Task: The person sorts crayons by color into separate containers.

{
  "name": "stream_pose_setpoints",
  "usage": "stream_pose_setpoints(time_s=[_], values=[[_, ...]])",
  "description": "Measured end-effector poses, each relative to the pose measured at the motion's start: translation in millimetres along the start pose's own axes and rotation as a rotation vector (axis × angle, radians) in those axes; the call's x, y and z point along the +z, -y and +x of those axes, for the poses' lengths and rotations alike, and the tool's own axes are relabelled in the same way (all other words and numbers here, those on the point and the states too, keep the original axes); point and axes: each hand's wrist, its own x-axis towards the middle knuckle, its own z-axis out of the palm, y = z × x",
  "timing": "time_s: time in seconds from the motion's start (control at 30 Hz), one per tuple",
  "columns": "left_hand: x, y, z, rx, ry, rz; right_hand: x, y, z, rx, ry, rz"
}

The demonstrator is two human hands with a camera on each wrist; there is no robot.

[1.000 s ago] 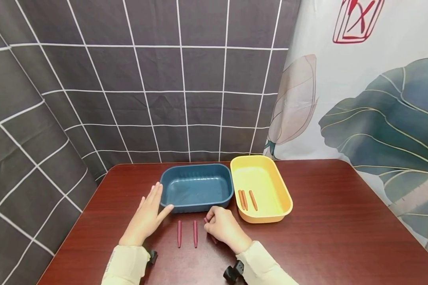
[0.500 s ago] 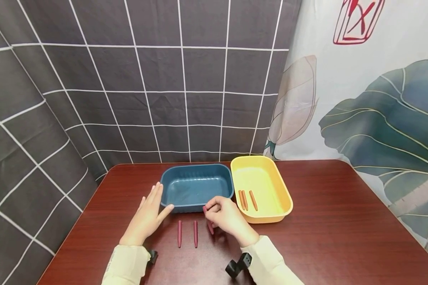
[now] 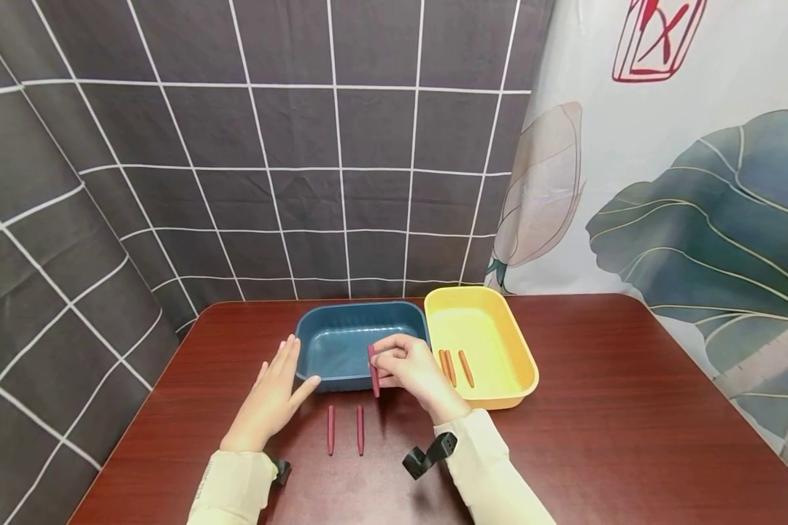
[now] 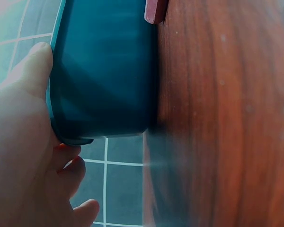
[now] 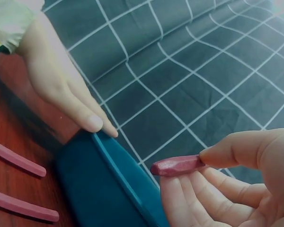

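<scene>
My right hand (image 3: 416, 375) pinches a dark pink crayon (image 3: 373, 372) between thumb and fingertips, raised at the front edge of the blue plastic bin (image 3: 341, 384). In the right wrist view the held crayon (image 5: 177, 165) points away from the thumb, its faceted sides showing. My left hand (image 3: 265, 405) has its fingers extended along the bin's left end, with the thumb at the front left rim. Seen from the left wrist, the thumb (image 4: 38, 66) lies against the bin's rim. Two more pink crayons, one on the left (image 3: 331, 430) and one on the right (image 3: 360, 430), lie parallel on the table.
A yellow bin (image 3: 489, 402) stands right beside the blue one, with three orange crayons, one of them on the right (image 3: 467, 369), in its front part. The reddish-brown table (image 3: 597, 408) reaches back to a dark grid-patterned cloth (image 3: 289, 131).
My right hand has lifted the pink crayon off the table and carried it up and forward to the blue bin's front edge. The left hand has stayed in place.
</scene>
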Motion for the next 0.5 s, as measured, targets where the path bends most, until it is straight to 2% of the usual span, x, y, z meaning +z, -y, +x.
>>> stream_pose_setpoints(time_s=[0.33,0.5], values=[[1.7,2.6,0.8,-0.001,0.000,-0.002,9.6,-3.2,26.6,0.008,-0.002,0.013],[0.3,2.3,0.8,-0.002,0.002,0.000,17.5,-3.2,41.2,0.009,-0.033,-0.037]])
